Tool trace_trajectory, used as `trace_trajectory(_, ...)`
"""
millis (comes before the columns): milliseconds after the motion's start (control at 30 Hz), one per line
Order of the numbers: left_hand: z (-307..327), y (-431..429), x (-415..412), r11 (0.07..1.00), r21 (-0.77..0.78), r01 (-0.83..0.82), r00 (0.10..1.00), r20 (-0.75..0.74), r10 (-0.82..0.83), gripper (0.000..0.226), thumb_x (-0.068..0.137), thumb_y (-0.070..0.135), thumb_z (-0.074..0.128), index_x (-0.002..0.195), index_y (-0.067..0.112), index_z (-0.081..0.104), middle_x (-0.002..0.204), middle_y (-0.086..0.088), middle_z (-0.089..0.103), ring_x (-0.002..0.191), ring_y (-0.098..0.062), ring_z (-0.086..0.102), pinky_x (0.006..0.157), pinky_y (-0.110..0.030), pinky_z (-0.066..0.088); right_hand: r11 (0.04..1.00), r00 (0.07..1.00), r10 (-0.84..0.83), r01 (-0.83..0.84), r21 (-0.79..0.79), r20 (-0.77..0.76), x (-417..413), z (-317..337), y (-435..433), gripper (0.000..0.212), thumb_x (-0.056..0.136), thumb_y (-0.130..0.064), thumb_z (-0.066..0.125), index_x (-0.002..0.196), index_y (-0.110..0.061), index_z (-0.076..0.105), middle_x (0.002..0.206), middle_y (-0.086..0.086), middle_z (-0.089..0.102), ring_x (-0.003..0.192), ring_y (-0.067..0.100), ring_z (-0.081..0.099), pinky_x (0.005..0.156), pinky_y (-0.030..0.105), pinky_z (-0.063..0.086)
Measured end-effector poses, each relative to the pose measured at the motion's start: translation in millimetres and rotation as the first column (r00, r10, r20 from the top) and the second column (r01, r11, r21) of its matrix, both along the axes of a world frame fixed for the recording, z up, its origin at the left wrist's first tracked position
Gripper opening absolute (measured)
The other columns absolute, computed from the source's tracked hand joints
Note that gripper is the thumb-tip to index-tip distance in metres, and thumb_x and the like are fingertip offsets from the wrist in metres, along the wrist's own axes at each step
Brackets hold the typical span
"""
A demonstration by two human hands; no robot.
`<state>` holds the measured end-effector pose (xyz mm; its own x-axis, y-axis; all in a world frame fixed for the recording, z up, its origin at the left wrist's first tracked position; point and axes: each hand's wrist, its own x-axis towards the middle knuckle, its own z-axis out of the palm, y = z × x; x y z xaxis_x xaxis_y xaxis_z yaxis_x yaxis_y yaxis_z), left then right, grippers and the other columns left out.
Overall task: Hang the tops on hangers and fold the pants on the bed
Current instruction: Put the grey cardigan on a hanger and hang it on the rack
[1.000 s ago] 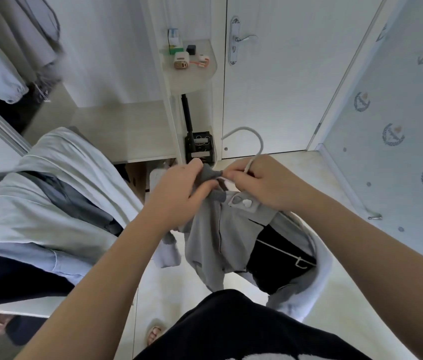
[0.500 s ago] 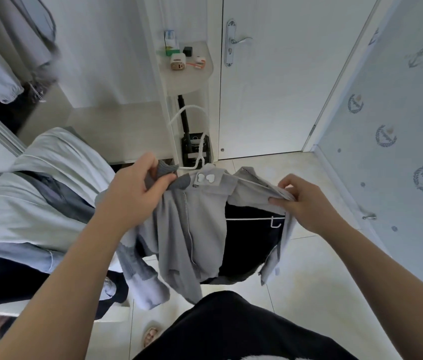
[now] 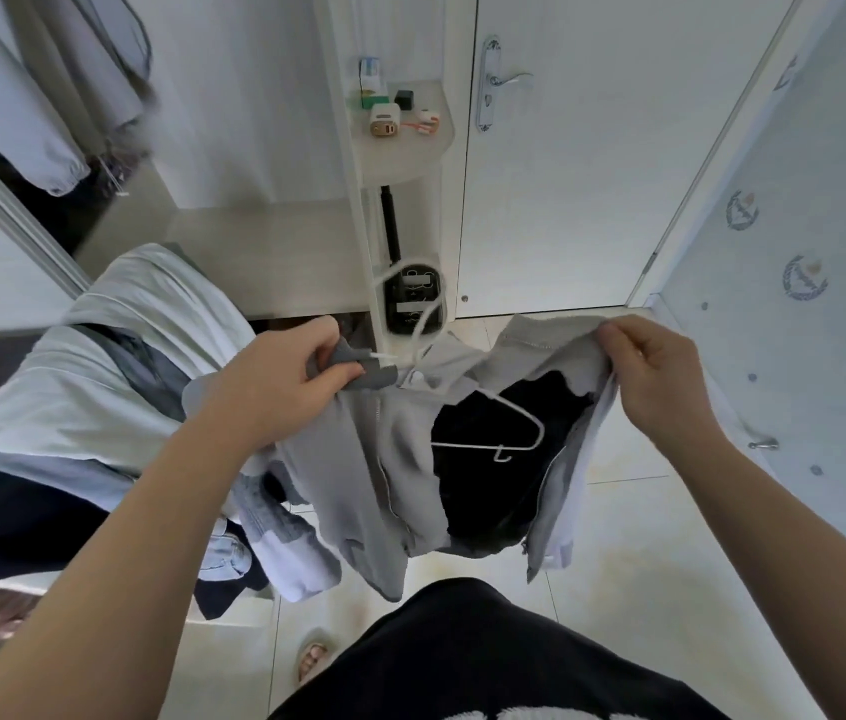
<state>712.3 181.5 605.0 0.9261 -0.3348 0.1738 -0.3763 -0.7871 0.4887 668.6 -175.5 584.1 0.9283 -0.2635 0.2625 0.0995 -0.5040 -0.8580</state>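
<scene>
Grey zip top point(image 3: 400, 459), centre: unzipped, spread open, dark interior showing, hem hanging toward 6 o'clock. White hanger point(image 3: 513, 411) inside it, hook emerging at the collar toward 12 o'clock. Clothes pile point(image 3: 114, 356) at 9 o'clock.

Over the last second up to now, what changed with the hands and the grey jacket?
The right hand left the collar beside the hook, moved out to the right, and now pinches the far shoulder edge of the grey jacket, spreading it open over the white hanger. The left hand kept its grip on the collar. The pile of clothes on the left stayed put.
</scene>
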Motion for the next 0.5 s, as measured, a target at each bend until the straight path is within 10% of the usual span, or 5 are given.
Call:
trace_trajectory(100, -10, -14, -7, 0.985, 0.045, -0.167, 0.986, 0.006, 0.167, 0.037, 0.094, 0.037, 0.064, 0.075, 0.023, 0.036, 0.058, 0.004, 0.046, 0.057, -0.018, 0.048, 0.054, -0.036, 0.039, 0.997, 0.984, -0.023, 0.036, -0.070, 0.175, -6, 19, 17, 0.022, 0.098, -0.019, 0.055, 0.082, -0.032, 0.064, 0.079, -0.025, 0.064, 0.076, -0.008, 0.057, 0.069, 0.004, 0.037)
trace_trajectory(200, -15, -30, -17, 0.921, -0.224, -0.318, 0.930, 0.113, 0.349, 0.039, 0.094, 0.034, 0.066, 0.074, 0.025, 0.034, 0.056, 0.008, 0.043, 0.053, -0.010, 0.042, 0.052, -0.032, 0.034, 0.976, 0.969, 0.183, -0.160, -0.145, 0.164, -12, 26, 31, 0.015, 0.091, -0.032, 0.059, 0.081, -0.024, 0.067, 0.080, -0.016, 0.066, 0.075, -0.006, 0.059, 0.070, 0.010, 0.041)
trace_trajectory(300, -11, -35, -21, 0.877, -0.442, -0.189, 0.960, 0.107, 0.260, 0.042, 0.095, 0.028, 0.068, 0.072, 0.026, 0.033, 0.056, 0.013, 0.041, 0.051, -0.007, 0.036, 0.050, -0.016, 0.030, 0.874, 0.909, 0.407, -0.416, -0.250, -0.092, -11, 22, 35, 0.003, 0.088, -0.036, 0.073, 0.087, -0.034, 0.071, 0.107, -0.010, 0.065, 0.103, 0.000, 0.059, 0.090, 0.022, 0.045)
trace_trajectory(400, -3, -36, -21, 0.883, -0.460, -0.090, 0.982, 0.106, 0.155, 0.035, 0.095, 0.025, 0.068, 0.073, 0.020, 0.041, 0.056, 0.015, 0.043, 0.051, -0.006, 0.037, 0.050, -0.015, 0.029, 0.901, 0.979, 0.169, -0.106, -0.421, 0.114, -7, 19, 32, 0.045, 0.088, -0.038, 0.073, 0.130, -0.033, 0.058, 0.145, -0.006, 0.042, 0.139, 0.012, 0.036, 0.112, 0.031, 0.025)
trace_trajectory(500, 0, -43, -19, 0.910, -0.412, -0.037, 0.993, 0.087, 0.080, 0.029, 0.094, 0.029, 0.068, 0.078, 0.013, 0.050, 0.058, 0.014, 0.046, 0.054, -0.008, 0.041, 0.053, -0.016, 0.031, 0.882, 0.978, 0.201, -0.205, -0.425, -0.053, 0, 28, 33, 0.033, 0.096, -0.042, 0.060, 0.128, -0.036, 0.057, 0.128, -0.011, 0.061, 0.120, 0.010, 0.053, 0.104, 0.039, 0.040)
